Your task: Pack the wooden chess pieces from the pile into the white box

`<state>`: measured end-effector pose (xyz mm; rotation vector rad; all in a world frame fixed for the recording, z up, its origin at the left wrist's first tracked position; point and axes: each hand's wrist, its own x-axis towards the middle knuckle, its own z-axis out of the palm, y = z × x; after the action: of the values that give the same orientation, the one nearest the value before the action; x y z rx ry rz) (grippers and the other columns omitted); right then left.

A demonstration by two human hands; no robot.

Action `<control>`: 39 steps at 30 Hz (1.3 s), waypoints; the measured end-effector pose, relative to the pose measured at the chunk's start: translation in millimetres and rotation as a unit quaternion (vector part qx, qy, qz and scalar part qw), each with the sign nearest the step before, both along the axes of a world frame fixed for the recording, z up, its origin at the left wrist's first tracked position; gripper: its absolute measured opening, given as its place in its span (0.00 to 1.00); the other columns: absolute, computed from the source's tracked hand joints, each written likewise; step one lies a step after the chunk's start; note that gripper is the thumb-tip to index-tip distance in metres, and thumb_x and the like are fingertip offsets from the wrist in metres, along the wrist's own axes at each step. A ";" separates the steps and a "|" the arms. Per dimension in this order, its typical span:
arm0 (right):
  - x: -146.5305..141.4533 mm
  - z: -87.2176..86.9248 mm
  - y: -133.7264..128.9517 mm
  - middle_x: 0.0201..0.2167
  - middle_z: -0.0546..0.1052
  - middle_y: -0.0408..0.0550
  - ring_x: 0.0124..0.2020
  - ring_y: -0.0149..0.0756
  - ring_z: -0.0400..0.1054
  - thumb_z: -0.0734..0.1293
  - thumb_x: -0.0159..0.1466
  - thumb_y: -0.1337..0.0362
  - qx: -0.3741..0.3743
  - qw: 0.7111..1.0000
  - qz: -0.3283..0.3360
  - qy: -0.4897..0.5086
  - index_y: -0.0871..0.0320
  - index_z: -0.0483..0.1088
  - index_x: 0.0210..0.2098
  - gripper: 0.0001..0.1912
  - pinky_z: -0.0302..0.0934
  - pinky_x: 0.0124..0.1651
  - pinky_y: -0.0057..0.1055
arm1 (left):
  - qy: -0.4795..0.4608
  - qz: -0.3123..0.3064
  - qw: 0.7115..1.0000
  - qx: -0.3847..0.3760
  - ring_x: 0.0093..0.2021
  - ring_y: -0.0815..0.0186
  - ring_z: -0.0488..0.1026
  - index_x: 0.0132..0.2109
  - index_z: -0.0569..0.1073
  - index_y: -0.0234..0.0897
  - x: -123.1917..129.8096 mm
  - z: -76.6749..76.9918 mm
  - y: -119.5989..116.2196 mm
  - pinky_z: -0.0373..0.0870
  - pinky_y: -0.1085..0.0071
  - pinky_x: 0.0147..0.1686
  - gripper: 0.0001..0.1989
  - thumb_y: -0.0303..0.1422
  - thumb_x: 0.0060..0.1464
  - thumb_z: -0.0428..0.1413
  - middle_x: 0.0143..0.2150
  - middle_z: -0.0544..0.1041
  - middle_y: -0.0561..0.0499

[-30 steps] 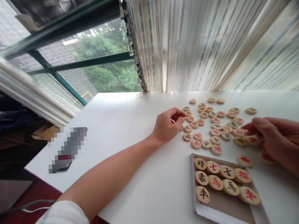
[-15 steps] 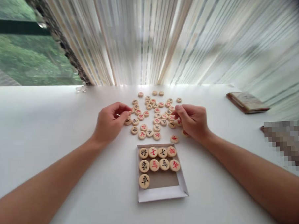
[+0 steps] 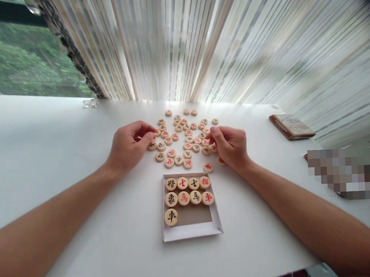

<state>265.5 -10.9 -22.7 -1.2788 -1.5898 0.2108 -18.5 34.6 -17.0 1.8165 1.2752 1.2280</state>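
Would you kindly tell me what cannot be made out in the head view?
Head view, left hand: its own fingers hide whether it grips anything.
Head view, right hand: likewise hidden by its curled fingers.
Head view, pixelated object at right: mosaic blurs what it is.
Head view, brown-edged item: print too small to read.
Head view, left forearm: cut off by the picture edge.

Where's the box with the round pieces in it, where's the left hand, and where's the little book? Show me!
Box [image 3: 192, 231]: head view, on its near wall.
Left hand [image 3: 125, 146]: head view, back of the hand.
Book [image 3: 295, 126]: head view, on its cover.
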 end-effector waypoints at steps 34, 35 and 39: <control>-1.1 12.8 5.5 0.19 0.78 0.46 0.21 0.34 0.70 0.67 0.71 0.45 -0.009 0.997 0.003 0.083 0.56 0.80 0.24 0.27 0.63 0.27 0.31 | 0.029 -0.013 0.999 -0.009 0.34 0.60 0.78 0.38 0.83 0.41 1.2 3.2 -2.8 0.73 0.68 0.34 0.07 0.38 0.57 0.62 0.35 0.85 0.49; -1.3 16.6 6.6 0.19 0.77 0.46 0.20 0.34 0.69 0.68 0.70 0.43 -0.008 0.995 0.001 0.099 0.56 0.80 0.24 0.27 0.62 0.26 0.31 | 0.030 -0.012 0.999 -0.008 0.34 0.60 0.78 0.37 0.83 0.41 1.2 3.3 -2.8 0.73 0.68 0.33 0.07 0.38 0.57 0.62 0.35 0.85 0.49; 1.7 30.4 11.7 0.18 0.77 0.47 0.19 0.32 0.67 0.70 0.67 0.44 -0.025 0.987 0.010 0.158 0.56 0.80 0.23 0.25 0.60 0.24 0.30 | 0.025 -0.015 1.000 -0.010 0.33 0.60 0.79 0.37 0.83 0.41 0.9 2.7 -2.1 0.73 0.68 0.34 0.07 0.38 0.57 0.62 0.36 0.86 0.49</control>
<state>267.3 0.8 7.7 -1.2017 -1.3328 0.4465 -17.6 32.5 -14.3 1.8547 1.2791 1.1570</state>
